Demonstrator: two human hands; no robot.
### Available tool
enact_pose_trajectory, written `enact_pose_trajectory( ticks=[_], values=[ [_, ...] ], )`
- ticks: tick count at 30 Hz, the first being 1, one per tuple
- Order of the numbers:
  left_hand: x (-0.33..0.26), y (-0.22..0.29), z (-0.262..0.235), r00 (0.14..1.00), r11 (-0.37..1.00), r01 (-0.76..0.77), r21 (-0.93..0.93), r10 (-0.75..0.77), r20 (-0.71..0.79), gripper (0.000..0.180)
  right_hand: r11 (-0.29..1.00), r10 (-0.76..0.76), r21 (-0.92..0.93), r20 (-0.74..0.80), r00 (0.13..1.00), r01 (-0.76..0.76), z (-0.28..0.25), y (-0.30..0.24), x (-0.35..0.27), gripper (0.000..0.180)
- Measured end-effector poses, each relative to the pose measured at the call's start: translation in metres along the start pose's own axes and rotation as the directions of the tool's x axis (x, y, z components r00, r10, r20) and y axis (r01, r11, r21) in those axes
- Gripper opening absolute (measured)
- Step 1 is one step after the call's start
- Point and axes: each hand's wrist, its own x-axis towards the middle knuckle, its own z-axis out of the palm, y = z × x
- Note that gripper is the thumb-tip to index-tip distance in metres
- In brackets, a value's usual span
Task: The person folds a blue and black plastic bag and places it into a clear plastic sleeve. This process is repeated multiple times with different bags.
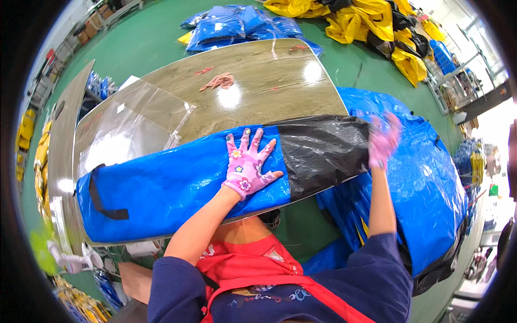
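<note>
Folded blue-and-black sheeting (167, 185) along the near edge of the table (269, 83), both hands at it.
Left hand (249, 168) flat on the blue part, fingers spread wide, gripping nothing. Right hand (384, 141) at the black end (326, 153), by the table's right edge; motion blur, can't tell if fingers grip. Looks light, limp, slick, not fragile; probably slides on the tabletop unless pressed. Best holds, I'd say: black strap (114, 214) at the table's left end, or bunched black end.
</note>
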Motion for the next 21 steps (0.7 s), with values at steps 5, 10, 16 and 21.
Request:
enact_pose_trajectory(
  ticks=[5, 10, 16, 21],
  values=[
    [0.001, -0.001, 0.003, 0.999, 1.000, -0.024, -0.003, 0.024, -0.025, 0.079, 0.010, 0.593, 0.611, 0.634, 0.496, -0.792, -0.053, -0.047, -0.096, 0.052],
    [-0.008, -0.011, 0.010, 0.994, 1.000, 0.003, -0.008, -0.003, -0.105, 0.078, 0.527, 0.446, 0.577, 0.437, 0.781, -0.624, -0.041, -0.150, -0.105, 0.056],
    [-0.085, -0.032, -0.022, 0.998, 0.998, -0.057, -0.015, 0.056, -0.018, 0.054, 0.656, -0.750, 0.570, 0.424, 0.507, 0.495, -0.040, -0.286, -0.173, 0.056],
    [-0.183, -0.051, -0.100, 0.872, 0.917, -0.225, -0.328, 0.340, 0.351, 0.034, 0.664, -0.748, 0.570, 0.505, 0.431, 0.484, -0.030, -0.283, -0.194, 0.049]
  ],
)
